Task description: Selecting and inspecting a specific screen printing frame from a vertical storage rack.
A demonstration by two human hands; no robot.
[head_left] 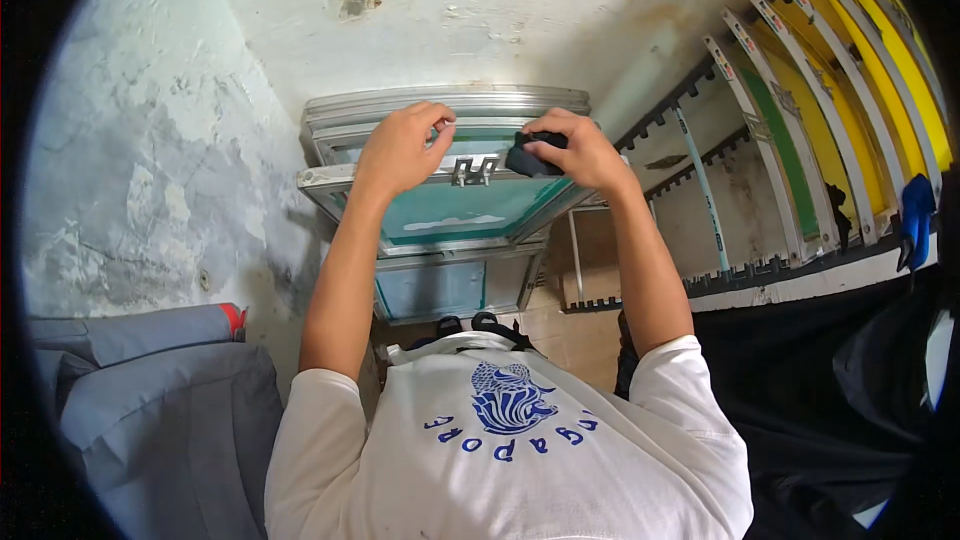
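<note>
Pinching a dark cloth (530,157) in its fingers, the right hand (575,148) wipes the teal-meshed screen frame (450,210); the left hand (400,148), curled, steadies its far rail. Next likely needs firm, even strokes leftward.

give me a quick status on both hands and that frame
Left hand gripping top frame edge. Right hand shut on black cloth against it. Nothing blocking.
</note>
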